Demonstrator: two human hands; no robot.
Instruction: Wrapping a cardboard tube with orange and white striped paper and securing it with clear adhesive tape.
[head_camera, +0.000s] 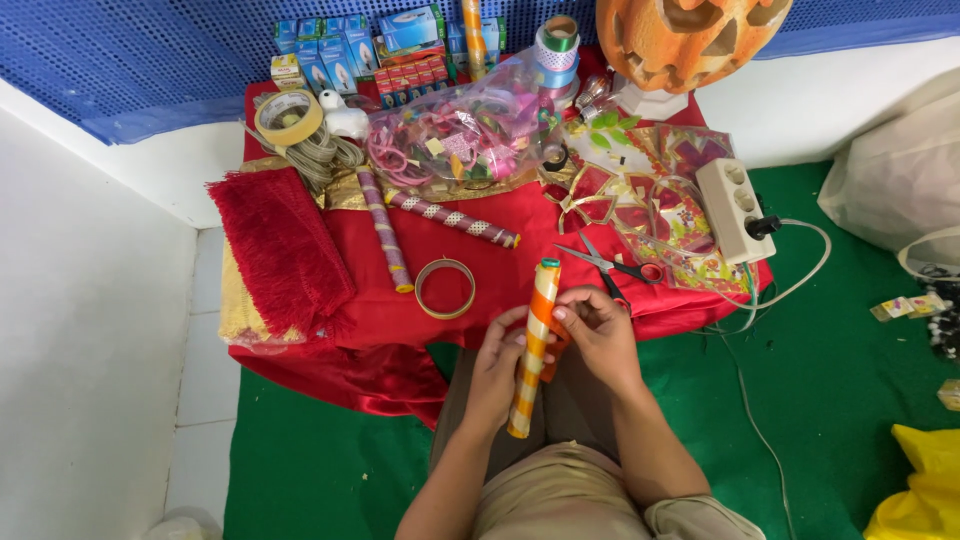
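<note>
— Where's the roll?

— Lower centre of the frame: the orange-and-white striped roll (532, 345) stands nearly upright over my lap. My left hand (497, 368) has its grip closed round the roll; my right hand (598, 330) pinches its orange edge.

— Nearby?

— Scissors (612, 266) and a tape ring (445, 288) on the red tabletop (500, 275).

On the counter I count two patterned rolls (383, 228) (455, 219), one scissors (610, 264), two tape rings (288, 117) (445, 288), one power strip (733, 208), and one carved pumpkin (690, 35).
</note>
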